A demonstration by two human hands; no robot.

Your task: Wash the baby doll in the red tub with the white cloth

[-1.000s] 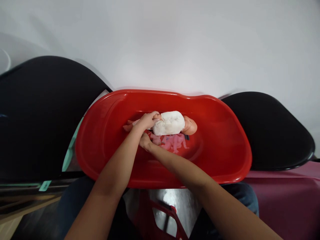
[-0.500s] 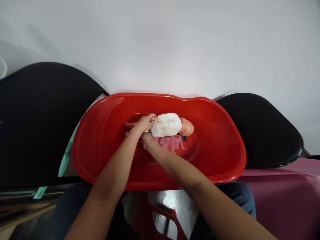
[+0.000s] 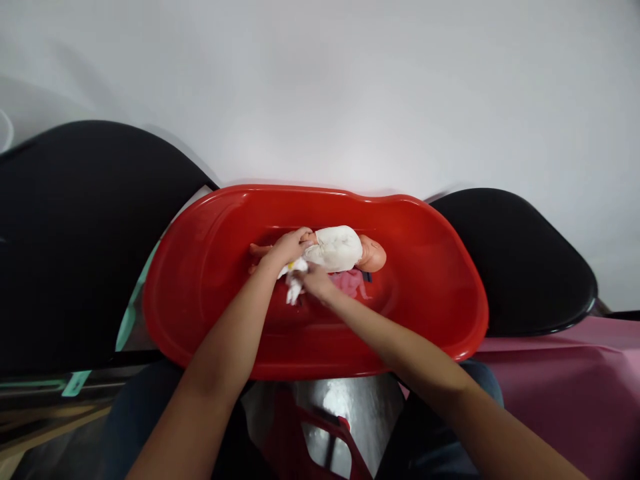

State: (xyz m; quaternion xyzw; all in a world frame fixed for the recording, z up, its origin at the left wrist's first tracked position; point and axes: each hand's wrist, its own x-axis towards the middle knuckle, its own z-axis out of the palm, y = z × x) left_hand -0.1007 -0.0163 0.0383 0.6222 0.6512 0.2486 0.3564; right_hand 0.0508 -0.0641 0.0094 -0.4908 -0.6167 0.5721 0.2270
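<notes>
A doll (image 3: 337,248) with a white cloth body lies in a red baby bathtub (image 3: 320,360), its head to the right and its legs to the left. My left hand (image 3: 293,245) is closed around the doll's near-left part, by its arm and hip. My right hand (image 3: 316,281) is just below the doll's body, and motion blurs its fingers. By those fingertips is a small white toy (image 3: 294,287) with a yellow spot; a firm hold on it is not visible. Partly behind my right hand, a pink toy figure (image 3: 353,283) lies on the tub floor.
Black chairs flank the tub, one at left (image 3: 75,253) and one at right (image 3: 530,260). A pale wall (image 3: 320,93) rises behind it. My knees are under its near rim, with a red plastic object (image 3: 295,440) between them. Pink material (image 3: 565,400) is at lower right.
My right hand has moved to the right and now covers part of the pink figure. The white toy has come into view where that hand was. My left hand stays on the doll.
</notes>
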